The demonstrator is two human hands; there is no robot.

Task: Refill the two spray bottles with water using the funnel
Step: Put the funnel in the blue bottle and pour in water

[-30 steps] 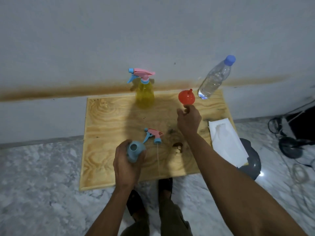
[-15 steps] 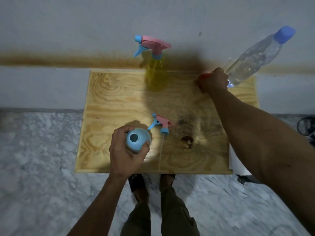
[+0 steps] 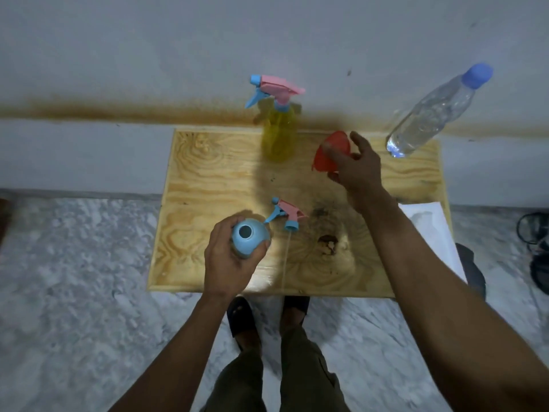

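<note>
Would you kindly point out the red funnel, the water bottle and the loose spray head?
red funnel [image 3: 328, 154], head view, cone wall.
water bottle [image 3: 427, 120], head view, clear body.
loose spray head [image 3: 289, 214], head view, pink top.

Count, by kind:

Spray bottles: two. One blue bottle [image 3: 249, 237], open-necked, inside the left hand [image 3: 230, 260] grip; one yellow bottle [image 3: 279, 130], trigger head on, beyond both grips.

Loose trigger heads: one, pink and blue [image 3: 285, 215], just right of the left grip.

Funnels: one, red [image 3: 331, 153], in the right hand [image 3: 356, 168] grip, blurred.

Water bottles: one, clear with blue cap [image 3: 436, 111], right of and beyond the right grip.

White sheets: one [image 3: 430, 227], near side of the right grip.

Hands: two. Shoes: two.
</note>
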